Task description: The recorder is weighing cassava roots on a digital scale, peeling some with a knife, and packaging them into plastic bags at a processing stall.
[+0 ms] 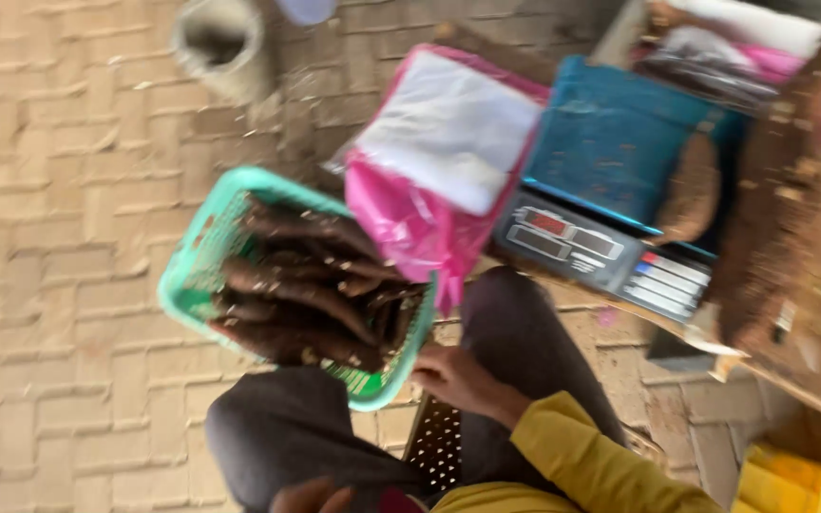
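Brick paving lies under a green basket (pixel 203 275) of brown tubers (pixel 311 294) resting on the seated person's knees, right hand (pixel 458 378) curled on its rim, seemingly steadying it; left hand (pixel 311 497) too cropped to tell.

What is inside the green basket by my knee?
The green basket holds a heap of long, dark brown, soil-covered roots. They cover most of its floor, so anything underneath them is hidden. A pink plastic bag overlaps its far corner.

A pink plastic bag (pixel 420 223) holding white sheets lies left of a blue scale's grey display panel (pixel 610 256).
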